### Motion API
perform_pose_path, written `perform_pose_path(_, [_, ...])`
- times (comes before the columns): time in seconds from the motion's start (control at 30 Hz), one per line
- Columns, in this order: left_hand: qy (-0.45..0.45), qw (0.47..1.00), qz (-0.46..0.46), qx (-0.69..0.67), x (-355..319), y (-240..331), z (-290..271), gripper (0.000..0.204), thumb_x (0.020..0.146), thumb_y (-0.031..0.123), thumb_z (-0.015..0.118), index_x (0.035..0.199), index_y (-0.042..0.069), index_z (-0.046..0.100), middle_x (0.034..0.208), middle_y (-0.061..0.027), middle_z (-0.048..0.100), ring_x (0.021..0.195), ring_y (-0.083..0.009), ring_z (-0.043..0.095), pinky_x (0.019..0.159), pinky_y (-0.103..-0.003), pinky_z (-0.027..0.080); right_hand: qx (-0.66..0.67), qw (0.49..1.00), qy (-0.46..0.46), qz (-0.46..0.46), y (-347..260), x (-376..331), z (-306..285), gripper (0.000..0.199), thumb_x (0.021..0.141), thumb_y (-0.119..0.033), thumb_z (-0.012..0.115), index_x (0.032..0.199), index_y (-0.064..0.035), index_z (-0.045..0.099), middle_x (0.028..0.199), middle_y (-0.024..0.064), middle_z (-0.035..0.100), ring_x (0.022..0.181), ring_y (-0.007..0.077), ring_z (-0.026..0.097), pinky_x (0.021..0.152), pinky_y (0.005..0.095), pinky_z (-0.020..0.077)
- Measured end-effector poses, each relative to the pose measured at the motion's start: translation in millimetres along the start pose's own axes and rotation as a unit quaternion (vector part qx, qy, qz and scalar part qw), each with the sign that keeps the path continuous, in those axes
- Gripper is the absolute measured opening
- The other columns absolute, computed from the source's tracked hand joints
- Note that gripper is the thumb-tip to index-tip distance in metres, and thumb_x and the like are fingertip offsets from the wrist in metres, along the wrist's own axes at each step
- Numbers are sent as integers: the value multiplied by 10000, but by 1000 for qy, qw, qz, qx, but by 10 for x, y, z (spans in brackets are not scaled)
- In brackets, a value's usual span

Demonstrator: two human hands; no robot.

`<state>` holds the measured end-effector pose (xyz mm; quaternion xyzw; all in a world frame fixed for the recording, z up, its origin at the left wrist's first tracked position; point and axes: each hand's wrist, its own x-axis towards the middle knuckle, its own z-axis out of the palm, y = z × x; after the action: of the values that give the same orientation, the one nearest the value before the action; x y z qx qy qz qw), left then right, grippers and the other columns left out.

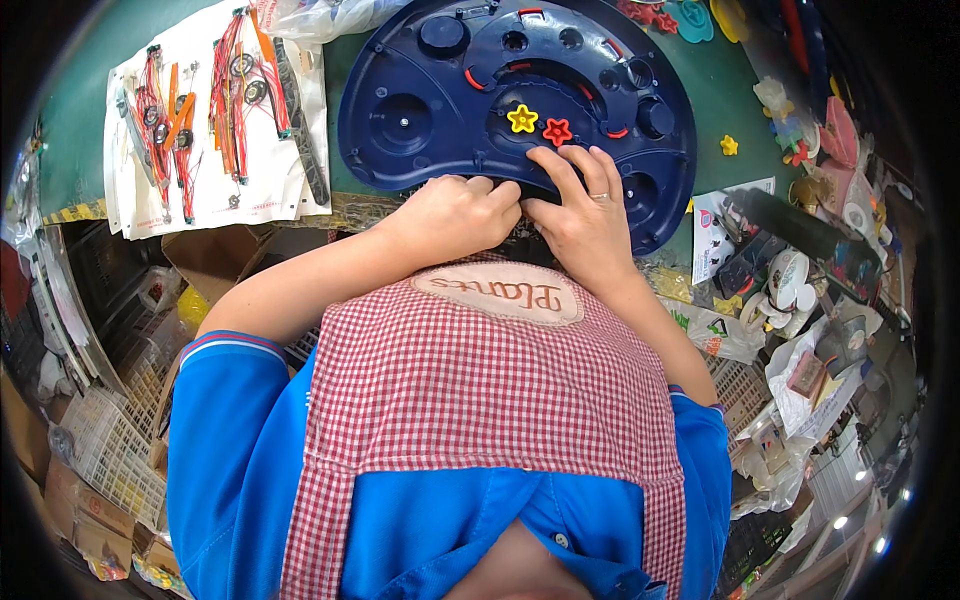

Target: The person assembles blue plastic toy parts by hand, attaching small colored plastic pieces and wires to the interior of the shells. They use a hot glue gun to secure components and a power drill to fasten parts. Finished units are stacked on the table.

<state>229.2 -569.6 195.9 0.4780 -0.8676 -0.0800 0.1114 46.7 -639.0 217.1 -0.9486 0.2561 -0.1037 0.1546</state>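
A dark blue rounded plastic shell (400, 158) lies hollow side up on the table, with round wells, posts and small red curved pieces set in it. Inside its middle recess sit a yellow star-shaped piece (522, 119) and a red star-shaped piece (557, 132). At the shell's near edge my left hand (468, 210) is closed, fingertips pinched together; whatever is between them is hidden. My right hand (590, 205), with a ring on one finger, bends over the near rim, its fingers on the inner side and its thumb close to the left hand's fingertips.
Bundles of red wires with small round speakers (241, 90) lie on white sheets (280, 195) at the left. Another yellow star (729, 145) rests right of the shell. Farther right are a printed paper (707, 240) and mixed coloured plastic parts (790, 120). Plastic crates (120, 450) stand below left.
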Motion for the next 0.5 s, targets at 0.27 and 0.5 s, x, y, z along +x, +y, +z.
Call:
perform_pose_path(0.27, [129,960,-130,-210,316,-414,-397,74,763,119,673,804,65,701,762,-94,663,676,-263,652,607,-356,521,79,996,36,-31,34,63,-74,100,633,-101,669,730,-94,647,1150,49,548,1147,247,454,1003,437,363])
perform_pose_path(0.5, [100,977,-148,-119,580,-631,-232,93,735,178,710,786,100,713,892,13,580,854,-195,544,778,-322,479,132,979,110,-106,95,18,-58,227,621,-61,687,839,-32,635,862,72,622,788,223,594,732,367,510])
